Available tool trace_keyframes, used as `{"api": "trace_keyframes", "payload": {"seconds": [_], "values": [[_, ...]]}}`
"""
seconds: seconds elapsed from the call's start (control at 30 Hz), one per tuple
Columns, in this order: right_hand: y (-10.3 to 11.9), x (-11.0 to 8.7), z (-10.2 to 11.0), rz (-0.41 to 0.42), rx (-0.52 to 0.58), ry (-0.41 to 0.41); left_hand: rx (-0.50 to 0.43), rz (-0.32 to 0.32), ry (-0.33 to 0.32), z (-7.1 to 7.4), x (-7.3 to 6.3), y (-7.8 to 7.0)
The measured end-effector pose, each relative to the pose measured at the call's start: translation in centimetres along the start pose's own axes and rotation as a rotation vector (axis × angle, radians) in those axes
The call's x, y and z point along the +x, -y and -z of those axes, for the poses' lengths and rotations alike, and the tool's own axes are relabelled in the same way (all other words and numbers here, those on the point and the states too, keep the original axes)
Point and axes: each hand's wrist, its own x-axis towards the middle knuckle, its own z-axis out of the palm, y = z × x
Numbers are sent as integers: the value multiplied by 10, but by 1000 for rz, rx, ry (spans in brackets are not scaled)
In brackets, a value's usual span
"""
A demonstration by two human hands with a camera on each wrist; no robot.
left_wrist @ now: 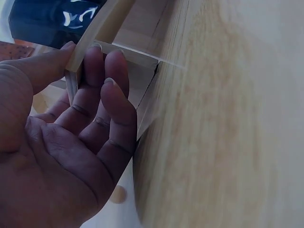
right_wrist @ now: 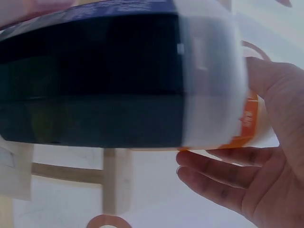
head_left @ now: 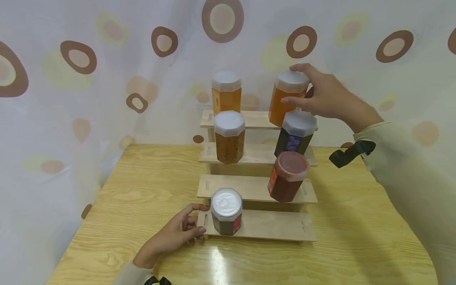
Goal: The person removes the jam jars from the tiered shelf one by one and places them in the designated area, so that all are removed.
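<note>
A stepped wooden rack (head_left: 256, 194) bears several eight-sided jars with pale lids. On its top step, at the right, my right hand (head_left: 329, 95) grips an orange-filled jar (head_left: 285, 99) round the upper part and lid. In the right wrist view a dark jar (right_wrist: 95, 85) hides most of that orange jar, and the fingers (right_wrist: 218, 171) curl behind it. My left hand (head_left: 178, 233) pinches the left end of the bottom step (left_wrist: 85, 52) between thumb and fingers. Right beside it, on that step, stands a dark jar with a white lid (head_left: 227, 209).
Another orange jar (head_left: 227, 95) stands on the top step at the left. Below it is a brown, speckled jar (head_left: 229, 138), and a red-brown jar (head_left: 287, 178) stands on the right of a lower step. The rack is on a wooden table (head_left: 156, 178) before a patterned curtain (head_left: 107, 79).
</note>
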Motion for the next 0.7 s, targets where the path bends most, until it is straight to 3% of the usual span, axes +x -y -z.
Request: {"api": "trace_keyframes", "payload": {"seconds": [0.17, 0.7], "values": [[0, 2, -10, 26, -12, -78, 0, 12, -1, 0, 1, -1], [-5, -3, -12, -24, 37, -220, 2, 8, -2, -2, 0, 2]]}}
